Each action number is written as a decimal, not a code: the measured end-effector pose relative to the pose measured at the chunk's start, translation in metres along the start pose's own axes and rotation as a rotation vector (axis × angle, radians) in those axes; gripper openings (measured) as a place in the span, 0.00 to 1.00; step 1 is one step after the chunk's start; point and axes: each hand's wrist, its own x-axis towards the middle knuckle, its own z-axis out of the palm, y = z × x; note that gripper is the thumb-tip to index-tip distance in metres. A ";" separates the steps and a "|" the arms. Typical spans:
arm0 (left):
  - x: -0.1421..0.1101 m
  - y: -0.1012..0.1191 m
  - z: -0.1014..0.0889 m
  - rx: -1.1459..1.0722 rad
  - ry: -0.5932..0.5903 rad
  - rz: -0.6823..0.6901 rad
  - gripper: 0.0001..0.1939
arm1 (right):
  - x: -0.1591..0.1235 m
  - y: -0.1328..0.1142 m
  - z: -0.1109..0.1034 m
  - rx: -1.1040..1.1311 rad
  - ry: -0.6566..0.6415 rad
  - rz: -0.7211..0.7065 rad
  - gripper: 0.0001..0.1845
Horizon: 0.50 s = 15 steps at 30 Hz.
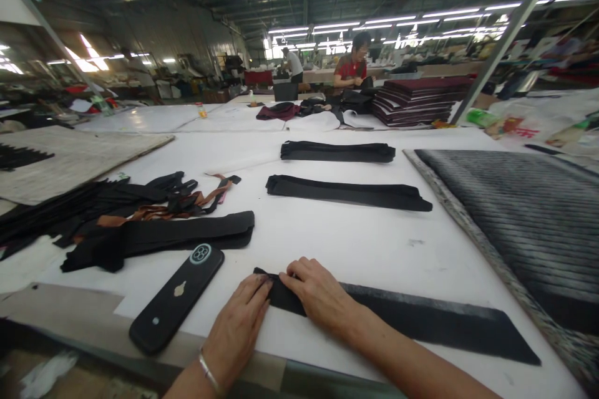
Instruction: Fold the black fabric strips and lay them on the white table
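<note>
A long black fabric strip (421,318) lies along the near edge of the white table (355,243). My left hand (241,324) rests flat beside the strip's left end, fingertips touching the cloth. Over that same end my right hand (318,293) presses down with fingers curled, pinching the fabric's edge. A black phone (178,296) lies face down just left of my left hand.
Two stacks of black strips (349,192) (337,151) lie mid-table. A heap of black and brown strips (116,218) sits at left, a grey ribbed mat (528,224) at right. A person in a red top (352,68) works behind piled dark fabric (421,100).
</note>
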 end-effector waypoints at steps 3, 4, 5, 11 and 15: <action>-0.001 -0.003 -0.001 0.042 -0.020 -0.015 0.16 | -0.002 -0.001 -0.002 -0.053 -0.014 -0.025 0.15; -0.001 -0.004 -0.001 0.058 -0.026 -0.017 0.16 | -0.003 -0.001 -0.003 -0.064 -0.019 -0.035 0.16; -0.001 -0.005 -0.002 0.073 -0.031 -0.015 0.16 | -0.003 0.000 -0.003 -0.073 -0.024 -0.047 0.16; -0.004 -0.007 -0.005 0.145 -0.036 0.027 0.18 | 0.002 -0.004 -0.003 -0.147 -0.028 -0.079 0.23; -0.006 -0.009 -0.004 0.139 -0.005 0.039 0.18 | 0.005 -0.007 -0.002 -0.202 -0.035 -0.088 0.23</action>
